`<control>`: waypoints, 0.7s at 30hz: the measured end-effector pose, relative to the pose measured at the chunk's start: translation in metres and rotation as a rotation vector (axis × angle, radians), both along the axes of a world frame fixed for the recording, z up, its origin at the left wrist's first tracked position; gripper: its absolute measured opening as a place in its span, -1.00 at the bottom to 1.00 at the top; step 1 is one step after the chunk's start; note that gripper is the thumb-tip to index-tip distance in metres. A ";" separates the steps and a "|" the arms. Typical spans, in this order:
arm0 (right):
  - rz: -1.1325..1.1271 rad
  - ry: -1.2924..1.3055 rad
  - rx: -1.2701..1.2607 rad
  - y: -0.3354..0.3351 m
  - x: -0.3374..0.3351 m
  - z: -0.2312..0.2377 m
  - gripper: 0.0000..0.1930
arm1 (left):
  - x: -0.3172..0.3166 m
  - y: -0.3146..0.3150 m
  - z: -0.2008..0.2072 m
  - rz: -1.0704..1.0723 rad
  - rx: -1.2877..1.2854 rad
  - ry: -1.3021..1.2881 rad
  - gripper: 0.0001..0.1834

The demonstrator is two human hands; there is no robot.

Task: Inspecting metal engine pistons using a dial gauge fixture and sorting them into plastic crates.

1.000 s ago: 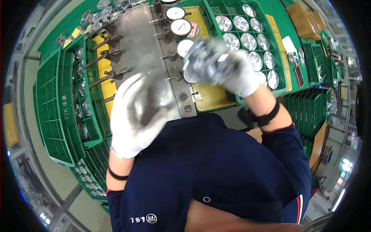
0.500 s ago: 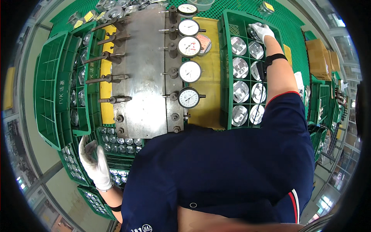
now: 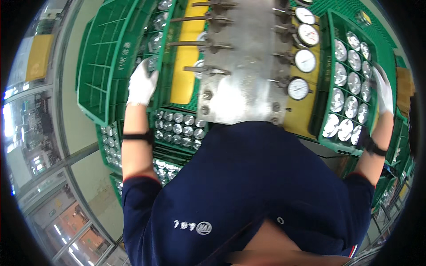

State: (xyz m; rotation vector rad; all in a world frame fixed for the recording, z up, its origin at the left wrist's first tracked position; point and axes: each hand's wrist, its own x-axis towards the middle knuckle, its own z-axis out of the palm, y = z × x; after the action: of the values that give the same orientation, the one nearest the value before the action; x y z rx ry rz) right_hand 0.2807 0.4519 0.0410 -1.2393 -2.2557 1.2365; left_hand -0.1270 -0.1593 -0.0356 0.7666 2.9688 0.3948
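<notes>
White-gloved left hand (image 3: 142, 84) grips the wall of the green crate (image 3: 116, 66) left of the metal gauge fixture (image 3: 242, 66); right hand (image 3: 384, 91) clasps the parts tray (image 3: 327, 84) right of it — we'd keep both level.

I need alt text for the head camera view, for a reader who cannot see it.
Seen from above, a person in a dark blue shirt reaches both white-gloved hands outward: the left hand into a green crate holding round metal parts, the right hand at the far edge of a green tray of shiny discs. Between them stands a metal fixture with dial gauges.
</notes>
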 end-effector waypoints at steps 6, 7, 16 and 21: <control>-0.058 0.062 -0.133 -0.108 0.051 -0.015 -0.60 | -0.083 0.016 -0.022 -0.102 -0.304 -0.133 -0.19; -0.103 0.095 -0.140 -0.124 0.058 -0.026 -0.60 | -0.086 0.020 -0.016 -0.068 -0.449 -0.257 -0.07; -0.204 0.158 -0.221 -0.234 0.063 -0.030 -0.60 | -0.056 0.024 -0.018 -0.049 -0.681 -0.034 -0.05; -0.135 0.213 -0.229 -0.246 0.038 -0.040 -0.59 | -0.057 0.019 -0.021 -0.138 -0.606 -0.021 -0.10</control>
State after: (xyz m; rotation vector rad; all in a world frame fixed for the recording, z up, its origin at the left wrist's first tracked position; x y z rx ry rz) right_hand 0.3192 0.2059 0.0015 -1.2469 -1.8910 1.5274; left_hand -0.1836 -0.1400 -0.0570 0.8567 2.7381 -0.4794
